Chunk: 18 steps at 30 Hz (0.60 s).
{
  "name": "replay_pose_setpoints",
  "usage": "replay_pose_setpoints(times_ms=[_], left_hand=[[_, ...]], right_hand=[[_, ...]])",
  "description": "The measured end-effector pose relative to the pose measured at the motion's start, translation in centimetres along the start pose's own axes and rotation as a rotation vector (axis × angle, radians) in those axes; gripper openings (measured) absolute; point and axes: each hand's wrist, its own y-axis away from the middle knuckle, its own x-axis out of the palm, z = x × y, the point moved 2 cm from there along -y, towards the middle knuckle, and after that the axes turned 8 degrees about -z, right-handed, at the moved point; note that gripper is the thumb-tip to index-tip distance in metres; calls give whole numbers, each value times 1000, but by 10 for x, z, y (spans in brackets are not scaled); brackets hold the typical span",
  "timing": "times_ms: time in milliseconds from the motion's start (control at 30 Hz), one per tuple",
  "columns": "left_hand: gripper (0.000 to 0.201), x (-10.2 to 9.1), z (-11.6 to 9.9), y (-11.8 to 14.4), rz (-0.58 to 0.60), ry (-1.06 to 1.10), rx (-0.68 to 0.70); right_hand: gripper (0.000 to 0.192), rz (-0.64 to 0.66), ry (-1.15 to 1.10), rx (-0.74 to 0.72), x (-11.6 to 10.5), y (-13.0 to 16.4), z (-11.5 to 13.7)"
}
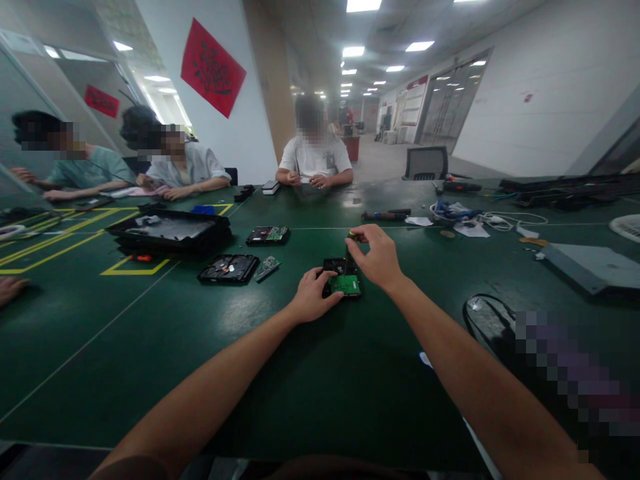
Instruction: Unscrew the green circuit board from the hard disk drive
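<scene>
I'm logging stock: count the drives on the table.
3 clear ones: the near drive, under the left hand; the left drive, beside the loose board; the far drive, behind that board. The tray may hide more; the small box beyond may be another.

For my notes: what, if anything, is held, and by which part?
Right hand: thin yellow-topped screwdriver, by its handle. Left hand: on black rectangular drive; grip unclear.

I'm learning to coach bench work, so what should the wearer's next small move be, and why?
Probably a slight turn of the screwdriver: the right hand holds it roughly upright over the hard drive, while the left hand rests on the drive, apparently bracing it. Whether the tip sits in a screw is too small to tell.
</scene>
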Motion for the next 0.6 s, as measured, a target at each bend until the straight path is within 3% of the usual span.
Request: replay_pose_setpoints(times_ms=[133, 367, 600], left_hand=[[60, 1, 1, 0, 2, -8, 4], [60, -1, 0, -1, 9, -3, 6], [61, 0, 0, -1, 12, -5, -3]], right_hand=[[18, 1, 8, -18, -1, 0, 3], [19, 15, -37, 83, 4, 2, -4], [24, 8, -1, 36, 2, 2, 0]])
